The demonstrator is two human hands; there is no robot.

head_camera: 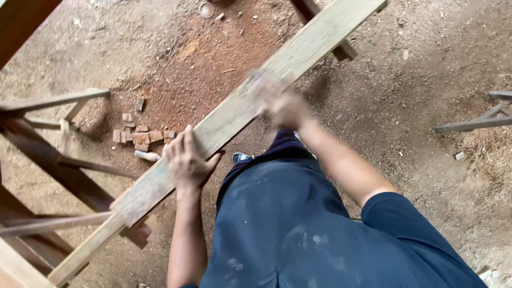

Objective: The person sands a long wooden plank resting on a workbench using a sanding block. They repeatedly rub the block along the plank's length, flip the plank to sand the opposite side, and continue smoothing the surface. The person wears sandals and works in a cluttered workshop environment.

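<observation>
Nearest the camera, the person's left hand (186, 162) lies flat on the long wooden plank (234, 109), fingers spread over its top face and thumb hooked round the near edge, pressing down rather than closing round it. That plank runs diagonally from the lower left to the upper right, resting near its lower end on a dark wooden trestle (69, 176) and near its far end on another support (341, 50), mostly hidden beneath it.

Farther along, the right hand (280, 101) sits on the plank's top face, blurred; it seems clenched on something small, but what it holds, if anything, I cannot tell.

By its length and thickness, the plank is likely stiff and fairly heavy, rough and dusty rather than slippery, and not fragile. Holding it at the edges, hands apart near the middle, would balance it best.

Beyond the plank, small wood offcuts (141, 136) lie on the sawdust-covered floor (416, 69).
</observation>
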